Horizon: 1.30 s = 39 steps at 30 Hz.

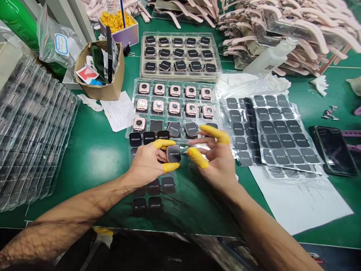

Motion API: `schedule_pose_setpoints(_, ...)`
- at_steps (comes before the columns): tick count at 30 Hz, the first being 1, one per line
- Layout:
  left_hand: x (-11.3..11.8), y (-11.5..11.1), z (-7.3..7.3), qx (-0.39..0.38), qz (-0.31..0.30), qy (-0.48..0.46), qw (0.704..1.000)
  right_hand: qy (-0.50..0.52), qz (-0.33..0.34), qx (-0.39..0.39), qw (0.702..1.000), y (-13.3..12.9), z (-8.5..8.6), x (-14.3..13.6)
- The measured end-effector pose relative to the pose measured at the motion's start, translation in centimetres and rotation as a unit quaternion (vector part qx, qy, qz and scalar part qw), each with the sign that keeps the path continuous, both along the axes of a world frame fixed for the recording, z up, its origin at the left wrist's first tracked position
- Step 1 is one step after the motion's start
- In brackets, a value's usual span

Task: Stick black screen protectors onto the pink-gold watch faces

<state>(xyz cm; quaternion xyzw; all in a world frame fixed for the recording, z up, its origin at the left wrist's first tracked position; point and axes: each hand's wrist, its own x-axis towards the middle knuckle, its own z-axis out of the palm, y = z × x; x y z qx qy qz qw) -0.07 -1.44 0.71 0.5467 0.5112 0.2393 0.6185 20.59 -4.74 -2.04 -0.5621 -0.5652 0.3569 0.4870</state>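
smartwatch body [174,154] was pinched in left hand [146,160]

the left hand's yellow-cotted thumb and finger gripped the smartwatch body by its edges, black hifuture-printed face toward the viewer. right hand [218,158], also wearing yellow finger cots [198,157], hung just beside it at three o'clock; whether its fingertips held anything could not be told. at twelve o'clock lay a clear blister tray [167,96] of mostly pink-backed smartwatches; beyond it sat a filled second tray [181,78]. a hifuture sticker sheet [154,186] lay beneath the left hand, toward seven o'clock. sticker-sheet stack [279,141] and smartphone [335,149] lay toward three o'clock, cardboard carton [100,89] at ten.
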Motion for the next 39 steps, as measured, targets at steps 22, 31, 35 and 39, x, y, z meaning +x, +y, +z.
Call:
schedule_pose_setpoints(22,0.2,-2.3,-0.7,0.169,-0.084,0.077,0.979,-0.036,0.000,-0.066,0.997,6.2,2.9,-2.6)
schedule_pose_setpoints(31,-0.2,-0.5,-0.5,0.104,-0.059,0.192,0.974,-0.216,0.257,0.016,0.942,2.5,3.0,-0.3)
schedule_pose_setpoints(35,-0.1,-1.0,-0.1,0.124,-0.079,0.202,0.968,-0.262,0.210,0.002,0.942,1.3,1.7,1.6)
schedule_pose_setpoints(39,-0.7,-1.2,2.2,0.128,-0.123,0.125,0.976,-0.333,0.178,-0.041,0.925,0.9,1.7,1.3)
